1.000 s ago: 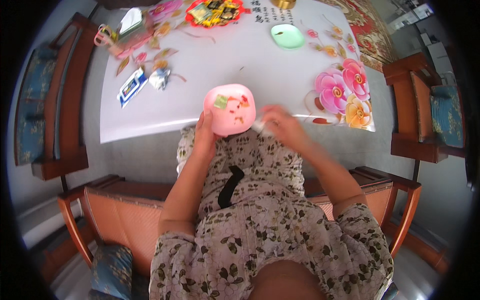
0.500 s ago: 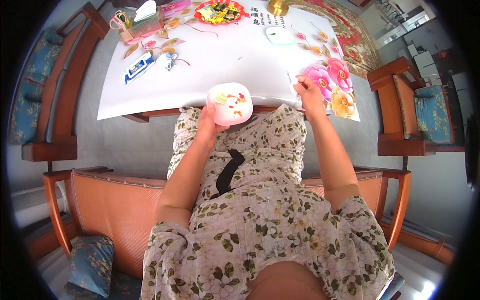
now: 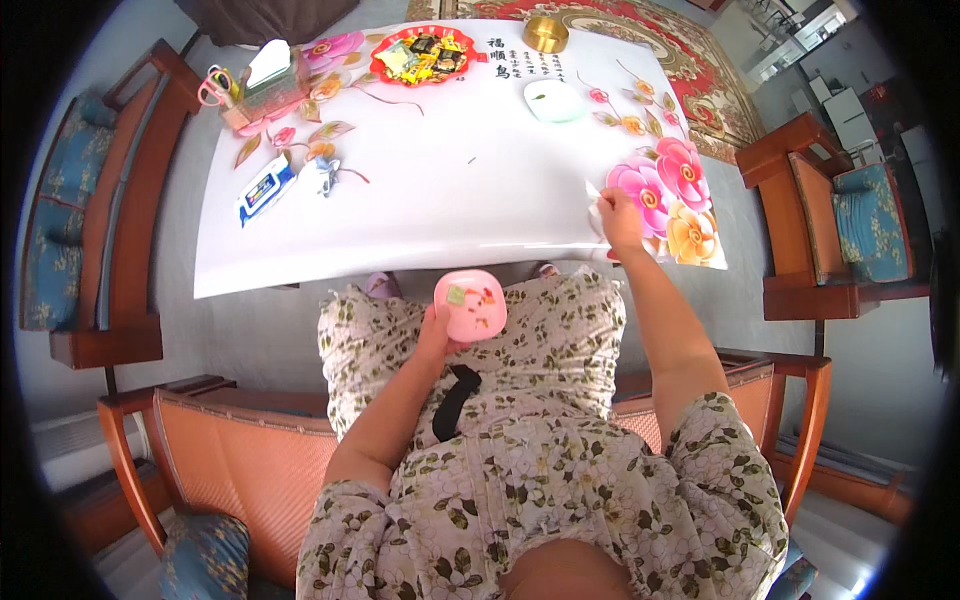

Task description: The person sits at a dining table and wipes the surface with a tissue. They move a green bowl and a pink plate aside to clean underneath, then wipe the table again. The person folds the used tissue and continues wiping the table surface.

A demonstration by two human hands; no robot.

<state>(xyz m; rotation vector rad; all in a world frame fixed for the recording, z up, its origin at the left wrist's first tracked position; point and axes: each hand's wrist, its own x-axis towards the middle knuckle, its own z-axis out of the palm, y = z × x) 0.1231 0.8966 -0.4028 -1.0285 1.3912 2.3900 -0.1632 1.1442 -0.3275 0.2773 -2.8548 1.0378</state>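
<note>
My left hand (image 3: 436, 332) grips a small pink square plate (image 3: 468, 328) by its left side, above my lap. Scraps lie on it: a pale green piece (image 3: 457, 295) and several red bits. At the table's near right part, my right hand (image 3: 621, 220) is closed on a crumpled white tissue (image 3: 594, 198), which pokes out past the fingers. The hand rests over the printed pink flowers of the white tabletop (image 3: 440, 210).
A pale green dish (image 3: 553, 101) holds a small dark leaf-like bit. Farther off are a red candy tray (image 3: 425, 54), a brass bowl (image 3: 546, 35) and a tissue box (image 3: 270, 85) with scissors (image 3: 214, 87). A wipes pack (image 3: 266, 190) lies left, beside a crumpled wrapper (image 3: 322, 176).
My left hand has drawn the pink plate back from the table edge, over my lap. My right hand has turned palm-down with the tissue. The view has shifted too.
</note>
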